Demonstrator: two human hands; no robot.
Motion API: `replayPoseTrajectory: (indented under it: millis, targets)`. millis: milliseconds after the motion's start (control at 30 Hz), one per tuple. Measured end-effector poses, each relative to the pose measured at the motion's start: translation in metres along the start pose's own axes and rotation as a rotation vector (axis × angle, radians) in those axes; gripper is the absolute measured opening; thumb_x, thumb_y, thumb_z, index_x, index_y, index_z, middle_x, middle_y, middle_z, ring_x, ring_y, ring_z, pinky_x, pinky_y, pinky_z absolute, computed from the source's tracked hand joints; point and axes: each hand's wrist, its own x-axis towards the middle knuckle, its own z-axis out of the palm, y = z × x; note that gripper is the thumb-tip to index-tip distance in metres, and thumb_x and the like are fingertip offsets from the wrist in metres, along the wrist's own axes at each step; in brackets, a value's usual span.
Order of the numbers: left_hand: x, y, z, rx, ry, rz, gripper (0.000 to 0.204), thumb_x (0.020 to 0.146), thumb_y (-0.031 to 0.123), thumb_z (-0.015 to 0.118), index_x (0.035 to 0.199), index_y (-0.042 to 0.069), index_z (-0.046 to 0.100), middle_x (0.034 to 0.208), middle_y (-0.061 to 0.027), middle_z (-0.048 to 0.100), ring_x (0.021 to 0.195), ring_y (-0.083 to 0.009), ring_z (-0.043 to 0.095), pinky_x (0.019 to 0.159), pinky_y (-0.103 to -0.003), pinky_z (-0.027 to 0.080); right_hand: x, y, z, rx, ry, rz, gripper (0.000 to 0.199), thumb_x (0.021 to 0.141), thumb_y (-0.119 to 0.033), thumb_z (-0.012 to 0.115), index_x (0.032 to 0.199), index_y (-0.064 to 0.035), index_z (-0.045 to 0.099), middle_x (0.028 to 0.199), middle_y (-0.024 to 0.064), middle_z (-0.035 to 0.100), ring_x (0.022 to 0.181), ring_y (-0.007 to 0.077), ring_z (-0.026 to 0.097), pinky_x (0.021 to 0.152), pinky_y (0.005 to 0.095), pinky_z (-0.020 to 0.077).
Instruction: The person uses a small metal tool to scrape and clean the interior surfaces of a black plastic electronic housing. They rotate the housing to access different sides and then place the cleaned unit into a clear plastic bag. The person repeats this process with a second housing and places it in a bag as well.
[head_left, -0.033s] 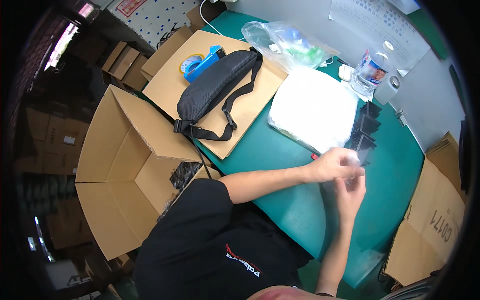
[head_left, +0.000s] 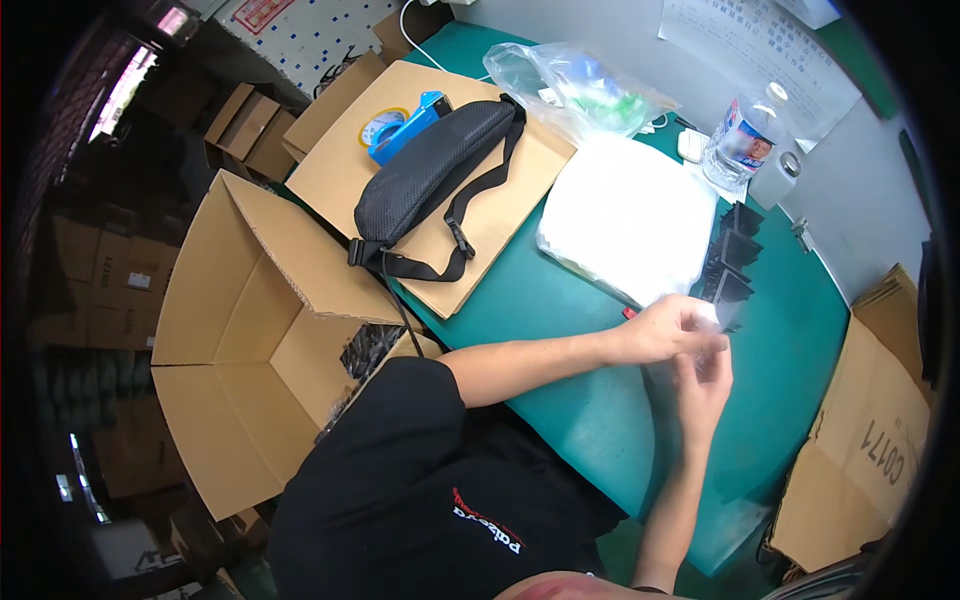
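Note:
My left hand [head_left: 665, 330] and my right hand [head_left: 705, 385] meet over the green table [head_left: 560, 400], fingers pinched together. Between them is a small clear plastic bag [head_left: 727, 314]; what it holds is too small to tell. Just beyond the hands stands a row of small black plastic parts [head_left: 735, 262]. A flat stack of clear white bags [head_left: 630, 215] lies to the left of those parts.
A black waist bag [head_left: 430, 175] and a blue tape dispenser [head_left: 405, 125] rest on flat cardboard [head_left: 500, 210]. An open cardboard box [head_left: 240, 330] stands at my left. A water bottle [head_left: 742, 140], a crumpled plastic bag [head_left: 570, 85] and folded cartons [head_left: 870, 450] are also around.

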Motion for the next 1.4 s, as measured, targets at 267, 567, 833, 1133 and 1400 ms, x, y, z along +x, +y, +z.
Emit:
replayPoseTrajectory:
  millis: [267, 567, 833, 1133, 1400]
  targets:
    - [0.001, 0.011, -0.014, 0.579, 0.107, 0.207, 0.026, 0.082, -0.007, 0.065, 0.072, 0.003, 0.043, 0.07, -0.0055, 0.051, 0.06, -0.0125, 0.058, 0.054, -0.03, 0.047, 0.013, 0.023, -0.047, 0.062, 0.225, -0.123, 0.014, 0.097, 0.01, 0.054, 0.105, -0.0007, 0.052, 0.107, 0.0075, 0.058, 0.094, 0.0114, 0.06, 0.075, 0.0263, 0.0571]
    - [-0.002, 0.012, -0.004, 1.05, 0.227, 0.561, 0.018, 0.079, -0.015, 0.058, 0.09, -0.001, 0.056, 0.103, -0.0159, 0.066, 0.084, -0.0275, 0.068, 0.074, -0.035, 0.056, 0.02, 0.01, -0.026, -0.355, 0.445, -0.095, 0.019, 0.087, 0.007, 0.062, 0.102, -0.0038, 0.06, 0.069, 0.0005, 0.041, 0.059, 0.008, 0.04, 0.052, 0.0278, 0.0325]
    - [-0.008, 0.003, 0.01, 0.946, 0.236, 0.388, 0.036, 0.083, -0.008, 0.067, 0.115, 0.003, 0.054, 0.09, -0.0127, 0.065, 0.081, -0.0236, 0.068, 0.071, -0.032, 0.054, 0.012, 0.014, -0.004, -0.361, 0.4, -0.257, 0.015, 0.082, 0.01, 0.06, 0.092, -0.001, 0.058, 0.084, 0.0122, 0.058, 0.062, 0.0229, 0.057, 0.055, 0.0345, 0.0461]
    - [0.02, 0.035, 0.009, 1.005, -0.011, 0.393, 0.057, 0.079, 0.006, 0.08, 0.131, 0.005, 0.058, 0.111, -0.0129, 0.059, 0.101, -0.0271, 0.06, 0.087, -0.036, 0.049, 0.022, 0.0, -0.067, -0.396, 0.197, -0.407, 0.05, 0.086, 0.012, 0.053, 0.129, -0.0067, 0.071, 0.113, 0.0144, 0.077, 0.067, 0.0147, 0.065, 0.065, 0.028, 0.053]
    - [0.033, 0.001, 0.012, 1.52, 0.036, 0.546, 0.039, 0.075, 0.02, 0.088, 0.105, 0.003, 0.069, 0.155, -0.0246, 0.043, 0.14, -0.0446, 0.044, 0.112, -0.054, 0.038, 0.038, 0.038, -0.101, -0.512, 0.558, 0.196, 0.034, 0.089, -0.009, 0.056, 0.116, -0.0067, 0.076, 0.084, 0.0235, 0.072, 0.072, 0.0342, 0.072, 0.073, 0.0416, 0.0561]
